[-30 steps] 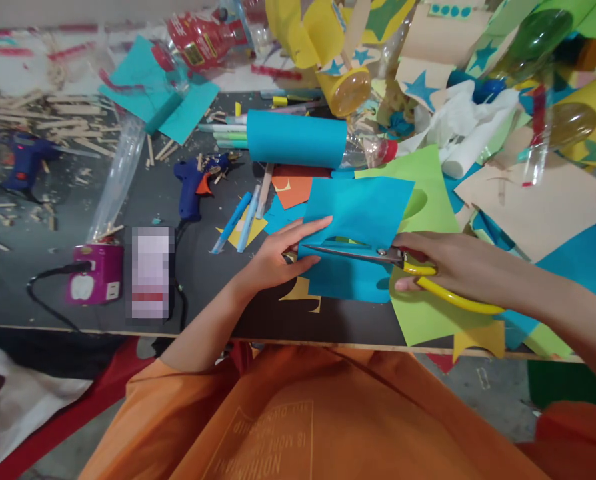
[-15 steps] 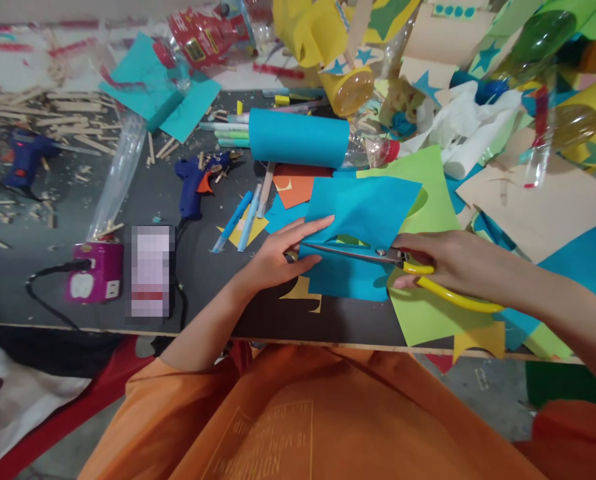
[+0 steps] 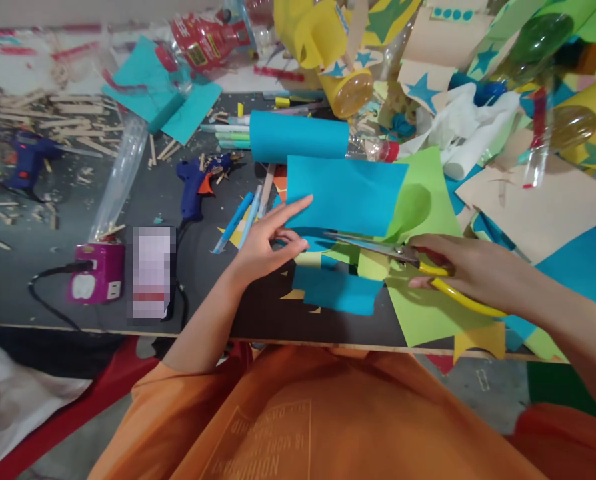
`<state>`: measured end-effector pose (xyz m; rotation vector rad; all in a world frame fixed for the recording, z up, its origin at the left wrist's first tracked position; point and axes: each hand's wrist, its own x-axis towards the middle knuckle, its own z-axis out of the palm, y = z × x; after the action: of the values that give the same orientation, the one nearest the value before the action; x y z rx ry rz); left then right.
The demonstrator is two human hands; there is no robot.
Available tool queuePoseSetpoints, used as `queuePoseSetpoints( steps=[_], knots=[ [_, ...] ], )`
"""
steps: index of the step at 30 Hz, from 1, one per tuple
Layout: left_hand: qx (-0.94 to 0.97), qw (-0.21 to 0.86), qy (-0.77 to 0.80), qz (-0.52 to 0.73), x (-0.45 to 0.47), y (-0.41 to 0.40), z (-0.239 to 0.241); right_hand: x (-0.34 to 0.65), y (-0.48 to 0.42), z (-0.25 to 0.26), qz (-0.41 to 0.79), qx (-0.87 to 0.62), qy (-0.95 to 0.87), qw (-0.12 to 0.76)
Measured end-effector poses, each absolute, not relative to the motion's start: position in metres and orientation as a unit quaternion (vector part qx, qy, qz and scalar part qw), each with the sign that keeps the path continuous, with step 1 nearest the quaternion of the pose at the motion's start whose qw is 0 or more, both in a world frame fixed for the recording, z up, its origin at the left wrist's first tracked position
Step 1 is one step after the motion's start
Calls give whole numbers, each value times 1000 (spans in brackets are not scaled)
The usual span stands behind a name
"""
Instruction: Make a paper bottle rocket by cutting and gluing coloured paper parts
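Observation:
My left hand (image 3: 273, 241) holds a blue sheet of paper (image 3: 348, 193) by its lower left corner. The index finger lies over the sheet, and the thumb stands apart below it. The sheet is raised, casting a shadow on the lime green paper (image 3: 423, 293). My right hand (image 3: 458, 267) is closed round the yellow handles of a pair of scissors (image 3: 378, 247), whose blades point left under the sheet's lower edge. A separate blue paper strip (image 3: 341, 290) lies below the blades, near the table edge.
A blue paper-wrapped bottle (image 3: 298, 138) lies behind the sheet, beside pens (image 3: 235, 220). Glue guns (image 3: 191, 190), a phone (image 3: 151, 273) and a purple power box (image 3: 95, 273) are on the left. Paper scraps, bottles and a beige sheet (image 3: 538, 200) crowd the right.
The blue paper has come apart in two: the lower strip has dropped to the table, while the upper sheet has moved up and left. The scissors have shifted slightly right.

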<state>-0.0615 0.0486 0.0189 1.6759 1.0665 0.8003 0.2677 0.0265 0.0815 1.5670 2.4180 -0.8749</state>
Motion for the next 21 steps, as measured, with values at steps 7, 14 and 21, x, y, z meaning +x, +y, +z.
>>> queuePoseSetpoints(
  steps=[7, 14, 21],
  knots=[
    [606, 383, 538, 442, -62, 59, 15, 292, 1, 68, -198, 674, 711, 35],
    [571, 280, 588, 501, -65, 62, 15, 301, -5, 62, -168, 716, 677, 14],
    [532, 302, 588, 529, -65, 64, 12, 278, -31, 53, -61, 636, 761, -109]
  ],
)
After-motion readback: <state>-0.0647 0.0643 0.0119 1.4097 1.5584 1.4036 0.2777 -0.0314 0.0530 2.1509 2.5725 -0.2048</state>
